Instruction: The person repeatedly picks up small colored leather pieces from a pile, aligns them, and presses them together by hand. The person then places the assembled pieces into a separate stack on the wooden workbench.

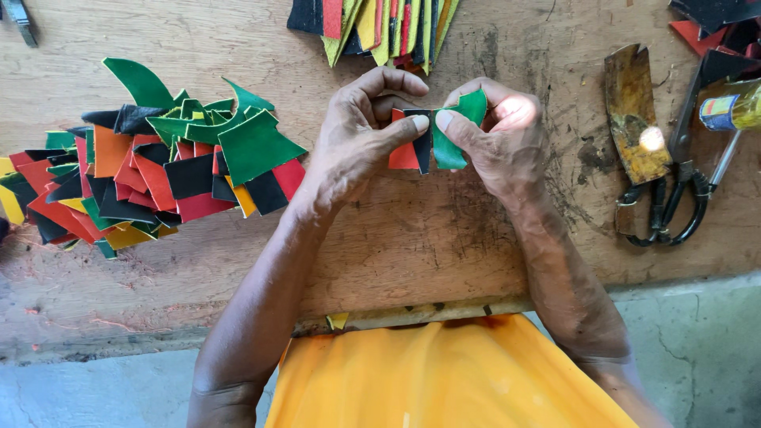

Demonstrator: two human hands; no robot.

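Here, left hand (357, 135) and right hand (499, 135) meeting above middle of wooden board (444, 238), both pinching small joined strip of coloured pieces (432, 143): red at left, black in centre, green at right. Left thumb pressing on black section, right thumb pressing on green section; fingers curling behind. Loose pile of cut pieces (151, 166), red, black, green, yellow, orange, lying well apart at left. Second stack (372, 24) lying at top edge. Black-handled shears (674, 198) and worn metal blade (630, 111) resting at right
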